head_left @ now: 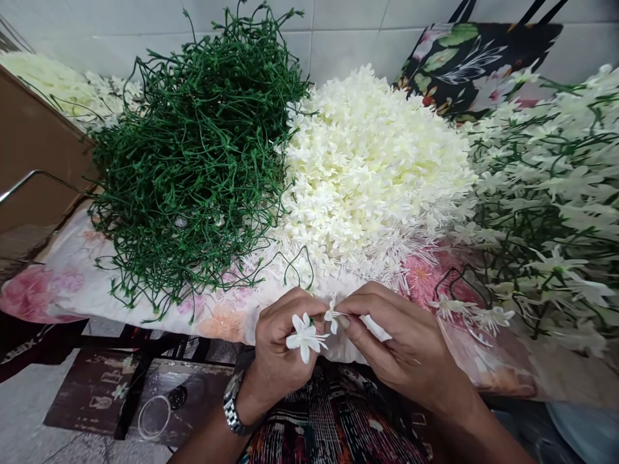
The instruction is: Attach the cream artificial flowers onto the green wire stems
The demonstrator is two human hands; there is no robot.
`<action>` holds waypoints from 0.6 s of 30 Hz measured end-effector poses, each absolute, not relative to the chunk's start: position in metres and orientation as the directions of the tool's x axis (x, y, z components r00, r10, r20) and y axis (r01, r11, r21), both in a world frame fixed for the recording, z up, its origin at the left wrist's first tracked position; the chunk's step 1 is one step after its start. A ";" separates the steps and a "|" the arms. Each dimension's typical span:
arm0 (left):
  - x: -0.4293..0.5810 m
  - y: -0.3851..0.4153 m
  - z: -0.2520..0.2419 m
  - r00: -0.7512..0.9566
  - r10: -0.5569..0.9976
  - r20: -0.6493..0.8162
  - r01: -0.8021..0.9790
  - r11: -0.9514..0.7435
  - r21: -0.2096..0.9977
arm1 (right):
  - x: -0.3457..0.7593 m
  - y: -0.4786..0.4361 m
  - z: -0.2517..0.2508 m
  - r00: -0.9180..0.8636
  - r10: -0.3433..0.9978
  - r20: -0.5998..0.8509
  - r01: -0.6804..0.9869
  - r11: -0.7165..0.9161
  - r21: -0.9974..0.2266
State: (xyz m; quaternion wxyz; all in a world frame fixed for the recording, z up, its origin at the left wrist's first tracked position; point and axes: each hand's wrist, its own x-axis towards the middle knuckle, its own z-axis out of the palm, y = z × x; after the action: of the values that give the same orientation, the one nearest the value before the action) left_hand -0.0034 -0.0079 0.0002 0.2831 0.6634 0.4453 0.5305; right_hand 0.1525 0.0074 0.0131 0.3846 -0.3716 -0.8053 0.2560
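Both hands meet at the front edge of the cloth-covered table. My left hand [284,341], with a metal watch on its wrist, is closed around a green artificial stem [300,261] that curls up behind the fingers. A white artificial flower [305,336] on that stem shows in front of the fist. My right hand [394,335] pinches a small white blossom [332,316] between thumb and forefinger, close to the left fingertips. Another white petal shape [376,327] shows among the right fingers. Whether the pinched blossom is joined to the stem, I cannot tell.
A tangled heap of green stems [193,148] lies at the left. A pile of loose white blossoms [367,161] sits in the middle, and finished-looking flower sprays [556,193] crowd the right. A cardboard box [39,135] stands far left; a dark floral bag [474,67] is behind.
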 end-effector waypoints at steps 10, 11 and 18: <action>-0.005 -0.007 0.001 0.113 0.937 0.331 0.237 -0.349 0.907 | 0.150 0.004 0.010 -0.349 0.849 0.398 0.381 0.516 -0.767; -0.006 -0.008 0.001 0.113 0.941 0.318 0.230 -0.336 0.913 | 0.151 0.005 0.011 -0.340 0.852 0.397 0.373 0.510 -0.775; -0.010 -0.013 0.001 0.162 0.980 0.120 0.116 -0.140 0.983 | 0.153 0.006 0.023 -0.332 0.852 0.405 0.321 0.506 -0.801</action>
State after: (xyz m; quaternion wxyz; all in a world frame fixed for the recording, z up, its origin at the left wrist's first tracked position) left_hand -0.0099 -0.0129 0.0010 0.4706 0.5996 0.4569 0.4586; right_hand 0.1534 0.0060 0.0226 0.4281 -0.3885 -0.7547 0.3101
